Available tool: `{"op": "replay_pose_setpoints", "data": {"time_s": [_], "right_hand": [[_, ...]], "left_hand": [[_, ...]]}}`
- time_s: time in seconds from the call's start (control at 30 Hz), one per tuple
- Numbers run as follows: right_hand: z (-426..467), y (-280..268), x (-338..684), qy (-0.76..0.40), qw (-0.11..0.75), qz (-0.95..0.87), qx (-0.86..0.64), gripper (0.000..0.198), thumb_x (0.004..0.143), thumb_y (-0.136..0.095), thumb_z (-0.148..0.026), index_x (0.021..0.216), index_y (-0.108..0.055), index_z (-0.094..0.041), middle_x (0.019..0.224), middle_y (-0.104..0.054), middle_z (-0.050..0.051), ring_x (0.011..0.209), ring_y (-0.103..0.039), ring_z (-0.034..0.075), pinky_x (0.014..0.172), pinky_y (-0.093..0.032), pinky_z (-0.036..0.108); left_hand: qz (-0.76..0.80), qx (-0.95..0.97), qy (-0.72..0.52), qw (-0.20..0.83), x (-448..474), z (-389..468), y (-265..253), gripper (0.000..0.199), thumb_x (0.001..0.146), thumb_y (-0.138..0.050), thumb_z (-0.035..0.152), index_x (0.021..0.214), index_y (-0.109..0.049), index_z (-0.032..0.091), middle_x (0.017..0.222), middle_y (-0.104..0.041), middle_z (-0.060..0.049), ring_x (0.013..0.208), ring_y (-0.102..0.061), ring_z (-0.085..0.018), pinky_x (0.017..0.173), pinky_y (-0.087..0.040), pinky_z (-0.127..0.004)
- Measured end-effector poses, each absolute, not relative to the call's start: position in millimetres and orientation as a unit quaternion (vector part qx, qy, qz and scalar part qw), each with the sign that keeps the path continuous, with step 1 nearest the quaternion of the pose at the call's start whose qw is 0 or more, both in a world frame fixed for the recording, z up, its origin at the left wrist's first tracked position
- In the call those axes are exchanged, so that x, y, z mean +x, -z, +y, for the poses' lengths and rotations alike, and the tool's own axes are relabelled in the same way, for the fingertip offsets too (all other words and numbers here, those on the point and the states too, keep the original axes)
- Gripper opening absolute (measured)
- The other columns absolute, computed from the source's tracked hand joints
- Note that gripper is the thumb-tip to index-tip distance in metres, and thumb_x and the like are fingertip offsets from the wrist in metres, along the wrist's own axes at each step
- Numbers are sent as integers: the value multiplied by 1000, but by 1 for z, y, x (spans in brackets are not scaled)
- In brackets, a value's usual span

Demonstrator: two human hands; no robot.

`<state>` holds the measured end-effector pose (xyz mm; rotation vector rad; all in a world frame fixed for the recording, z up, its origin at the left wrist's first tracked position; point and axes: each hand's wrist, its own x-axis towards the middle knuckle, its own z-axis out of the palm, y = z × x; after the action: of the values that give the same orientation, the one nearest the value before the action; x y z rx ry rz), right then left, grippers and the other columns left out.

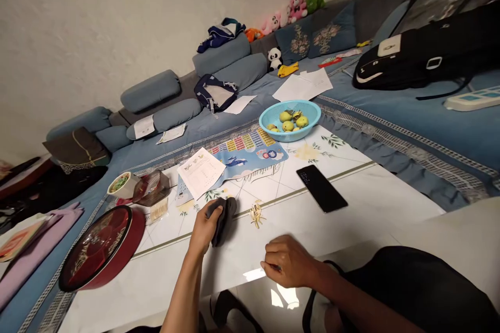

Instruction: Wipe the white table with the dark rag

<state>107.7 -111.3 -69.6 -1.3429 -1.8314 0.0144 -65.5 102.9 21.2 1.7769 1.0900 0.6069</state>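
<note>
My left hand [206, 226] is closed round a folded dark grey cloth [224, 223], held at the white table [281, 197]. Just right of the cloth lies a small pile of pale, shell-like scraps [257, 214]. My right hand [287, 261] is curled into a loose fist by the near table edge. Whatever it may hold is hidden by the fingers. Beyond it, a black phone [322, 188] lies flat on the table.
A blue basket [265, 132] of green-yellow fruit stands at the far edge, near a printed mat [238, 162] and paper sheet [201, 173]. To the left are a round red lidded box [133, 234], a clear container [151, 187] and a small pot [123, 185]. A blue sofa [390, 114] borders the table.
</note>
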Motion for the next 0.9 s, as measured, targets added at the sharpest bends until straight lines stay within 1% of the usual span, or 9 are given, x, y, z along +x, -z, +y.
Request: {"op": "replay_pose_setpoints", "data": {"time_s": [0.13,0.23,0.3,0.37,0.47,0.57,0.73,0.83,0.9], "right_hand": [[-112,70,108,-9,415,-733,-539,39,91,-61,-18,57,-42,-21,57,-47,-3,54,-34,11,57,-20,34],[-112,71,109,-11,411,-735,-540,39,91,-60,-17,57,-41,-21,57,-46,-3,54,-33,11,57,-20,34],[-112,72,108,-11,410,-736,-540,40,91,-60,-17,57,-40,-20,57,-46,-3,53,-33,11,56,-19,34],[-111,73,108,-9,410,-735,-540,39,92,-59,-17,57,-41,-20,57,-47,-3,53,-33,11,56,-19,34],[-111,75,106,-8,414,-733,-539,37,92,-59,-17,58,-43,-21,58,-48,-4,53,-34,11,56,-19,35],[-111,78,106,-11,410,-738,-536,37,93,-57,-17,59,-44,-20,59,-47,-3,54,-34,11,57,-20,34],[-110,75,109,-31,386,-751,-536,40,97,-54,-19,58,-47,-21,57,-45,-3,54,-35,12,57,-21,34],[-111,65,96,-95,393,-706,-582,41,102,-54,-25,61,-58,-22,59,-51,-2,55,-44,13,57,-31,31],[-115,62,72,-165,455,-606,-631,33,105,-53,-33,84,-75,-23,77,-68,3,68,-61,17,65,-46,29]], "left_hand": [[463,618,-259,580,-87,97,-28,60,87,-75,62,125,-72,16,101,-78,-8,88,-73,-25,79,-58,-34],[483,601,-253,585,-103,101,-22,68,91,-70,68,133,-69,15,108,-78,-11,95,-75,-28,88,-60,-39],[499,654,-232,519,-123,110,-16,64,96,-62,68,133,-68,16,118,-76,-13,110,-73,-32,103,-57,-47],[532,733,-223,360,-149,117,-7,60,98,-59,65,134,-67,18,132,-69,-16,130,-63,-38,116,-47,-57],[547,787,-250,138,-180,113,12,61,101,-58,59,150,-57,22,160,-46,-18,152,-42,-40,125,-37,-59],[508,827,-216,102,-176,89,36,65,101,-61,57,158,-51,27,170,-32,-16,156,-37,-38,125,-38,-57],[501,840,-202,50,-108,63,50,40,106,-49,30,139,-68,20,157,-52,-19,138,-50,-42,116,-42,-60],[475,834,-234,156,-86,66,35,33,106,-45,23,123,-73,22,141,-65,-15,123,-61,-35,107,-50,-51],[487,781,-304,244,-84,57,25,31,107,-46,31,126,-68,23,135,-69,-13,120,-65,-33,104,-52,-49]]}}
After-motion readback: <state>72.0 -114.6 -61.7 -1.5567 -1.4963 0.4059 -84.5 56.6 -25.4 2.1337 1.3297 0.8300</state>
